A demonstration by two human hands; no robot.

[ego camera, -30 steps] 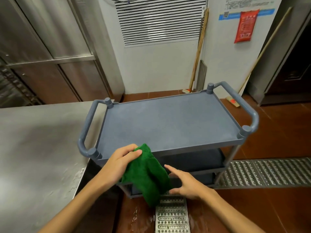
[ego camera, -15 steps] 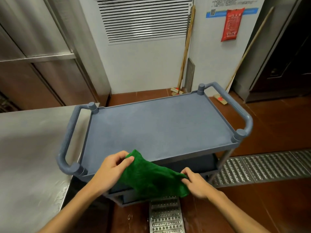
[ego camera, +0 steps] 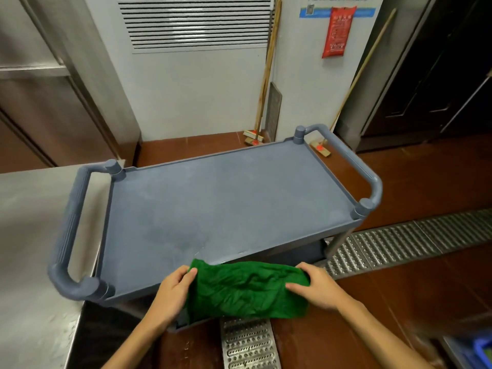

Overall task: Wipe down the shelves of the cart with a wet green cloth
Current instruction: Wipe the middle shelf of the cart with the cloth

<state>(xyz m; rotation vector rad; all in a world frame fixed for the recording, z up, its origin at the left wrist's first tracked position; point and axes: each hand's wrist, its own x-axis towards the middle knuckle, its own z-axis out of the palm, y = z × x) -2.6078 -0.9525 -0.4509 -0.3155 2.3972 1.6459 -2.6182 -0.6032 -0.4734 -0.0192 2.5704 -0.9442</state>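
Observation:
A grey-blue plastic cart (ego camera: 226,198) stands in front of me, its bare top shelf showing faint damp smears near the front. Lower shelves peek out under its front right corner. The green cloth (ego camera: 245,291) is stretched out flat between my hands, just in front of the cart's near edge and partly over it. My left hand (ego camera: 174,291) grips the cloth's left end. My right hand (ego camera: 318,288) grips its right end.
A steel counter (ego camera: 29,249) touches the cart's left handle (ego camera: 70,227). Perforated metal drain grates (ego camera: 399,243) run along the red tile floor on the right and below my hands. Brooms (ego camera: 266,75) lean on the white wall behind. A blue crate corner (ego camera: 484,352) shows bottom right.
The cloth hung bunched from my left hand; my right hand has taken its other end and pulled it out wide. My view has moved closer and lower over the cart.

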